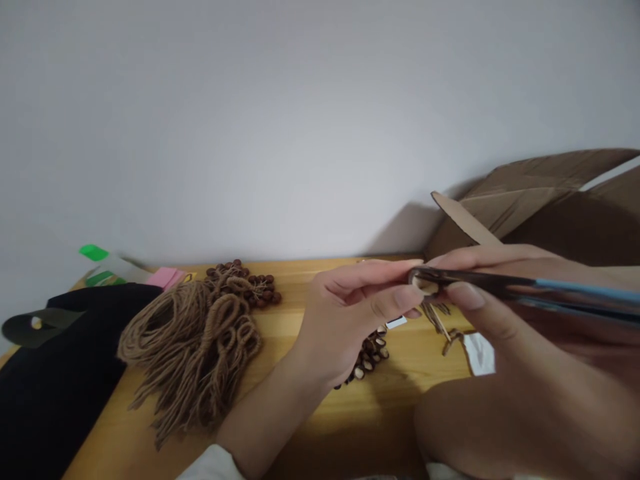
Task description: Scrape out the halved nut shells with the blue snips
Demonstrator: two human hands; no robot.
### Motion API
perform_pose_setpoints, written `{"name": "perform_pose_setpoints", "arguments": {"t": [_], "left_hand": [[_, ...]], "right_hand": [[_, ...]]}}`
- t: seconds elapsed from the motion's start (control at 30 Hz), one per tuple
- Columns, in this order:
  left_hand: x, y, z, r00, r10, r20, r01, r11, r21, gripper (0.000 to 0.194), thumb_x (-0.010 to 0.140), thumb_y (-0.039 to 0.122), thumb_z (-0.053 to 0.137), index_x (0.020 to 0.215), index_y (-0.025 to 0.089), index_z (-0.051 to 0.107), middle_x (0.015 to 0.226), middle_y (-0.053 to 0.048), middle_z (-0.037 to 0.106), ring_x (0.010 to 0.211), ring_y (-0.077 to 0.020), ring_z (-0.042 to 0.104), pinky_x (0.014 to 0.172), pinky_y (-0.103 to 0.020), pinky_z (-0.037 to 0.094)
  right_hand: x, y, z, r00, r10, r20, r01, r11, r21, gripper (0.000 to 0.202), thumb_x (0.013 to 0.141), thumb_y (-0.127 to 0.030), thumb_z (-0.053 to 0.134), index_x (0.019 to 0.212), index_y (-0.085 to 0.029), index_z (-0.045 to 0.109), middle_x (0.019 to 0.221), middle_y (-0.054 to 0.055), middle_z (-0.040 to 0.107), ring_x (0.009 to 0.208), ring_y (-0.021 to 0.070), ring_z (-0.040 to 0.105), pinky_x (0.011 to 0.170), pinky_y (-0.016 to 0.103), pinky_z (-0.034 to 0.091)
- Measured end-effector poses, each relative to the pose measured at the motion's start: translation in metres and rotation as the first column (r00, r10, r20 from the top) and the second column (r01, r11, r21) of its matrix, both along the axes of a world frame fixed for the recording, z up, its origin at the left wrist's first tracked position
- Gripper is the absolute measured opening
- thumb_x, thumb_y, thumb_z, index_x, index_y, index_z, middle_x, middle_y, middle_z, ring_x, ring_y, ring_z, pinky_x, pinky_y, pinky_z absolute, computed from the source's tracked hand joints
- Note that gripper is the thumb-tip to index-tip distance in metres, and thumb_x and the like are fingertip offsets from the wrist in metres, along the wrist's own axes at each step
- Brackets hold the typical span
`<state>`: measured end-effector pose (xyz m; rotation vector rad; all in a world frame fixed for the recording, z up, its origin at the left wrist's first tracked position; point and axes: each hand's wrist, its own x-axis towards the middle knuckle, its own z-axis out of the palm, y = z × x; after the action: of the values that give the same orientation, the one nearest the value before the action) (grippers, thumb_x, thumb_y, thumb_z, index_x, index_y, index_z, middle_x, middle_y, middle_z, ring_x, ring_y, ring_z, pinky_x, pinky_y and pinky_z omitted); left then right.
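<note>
My left hand (345, 310) pinches a small round piece (424, 285) with a dark rim and a cream inside between thumb and fingertips. My right hand (515, 327) is closed around a long, dark two-armed tool (500, 283) with blue along its handles; whether it is pliers or scissors I cannot tell. The tool's tip touches the round piece. Several similar pieces (367, 360), dark with cream faces, lie on the wooden table (295, 393), partly hidden by my left wrist. Some thin brown strands (440, 320) show below the fingertips.
A bundle of brown cord (195, 353) lies on the left, with dark red-brown beads (265, 290) behind it. Black cloth (55, 373), pink paper (166, 277) and a green-tipped item (94, 253) are farther left. A cardboard box (550, 180) stands at right, near white paper (481, 352).
</note>
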<state>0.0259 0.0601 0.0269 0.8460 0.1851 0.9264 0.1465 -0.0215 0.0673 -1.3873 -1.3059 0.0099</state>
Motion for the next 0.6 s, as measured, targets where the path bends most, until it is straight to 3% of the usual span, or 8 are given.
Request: {"name": "perform_pose_setpoints", "arguments": {"t": [0.13, 0.37, 0.6], "left_hand": [[0.0, 0.0, 0.0, 1.0, 0.009, -0.012, -0.01, 0.999, -0.038, 0.013, 0.074, 0.021, 0.087, 0.083, 0.03, 0.084, 0.085, 0.002, 0.082, 0.069, -0.0065, 0.07, 0.066, -0.014, 0.058], [0.0, 0.001, 0.003, 0.997, 0.074, -0.035, -0.075, 0.997, -0.027, 0.018, 0.066, 0.022, 0.092, 0.079, 0.031, 0.084, 0.081, 0.001, 0.081, 0.066, -0.0107, 0.071, 0.064, -0.021, 0.061], [-0.003, 0.002, 0.005, 0.999, 0.032, -0.005, -0.032, 0.999, 0.005, 0.015, 0.071, 0.022, 0.089, 0.08, 0.033, 0.084, 0.08, 0.002, 0.081, 0.064, -0.008, 0.069, 0.063, -0.017, 0.058]], "right_hand": [[-0.005, 0.0, -0.001, 0.996, 0.002, -0.093, -0.002, 1.0, -0.002, 0.007, 0.081, -0.025, 0.072, 0.087, -0.025, 0.076, 0.091, -0.004, 0.076, 0.082, 0.009, 0.071, 0.078, 0.014, 0.061], [-0.018, 0.004, -0.004, 0.965, -0.157, -0.208, 0.163, 0.986, 0.014, 0.008, 0.076, -0.029, 0.074, 0.084, -0.028, 0.077, 0.087, -0.002, 0.075, 0.075, 0.0164, 0.069, 0.081, 0.032, 0.067], [-0.01, 0.003, 0.001, 0.989, -0.065, -0.136, 0.066, 0.998, 0.001, 0.008, 0.075, -0.022, 0.075, 0.083, -0.026, 0.076, 0.085, -0.005, 0.076, 0.074, 0.01, 0.069, 0.074, 0.017, 0.063]]}}
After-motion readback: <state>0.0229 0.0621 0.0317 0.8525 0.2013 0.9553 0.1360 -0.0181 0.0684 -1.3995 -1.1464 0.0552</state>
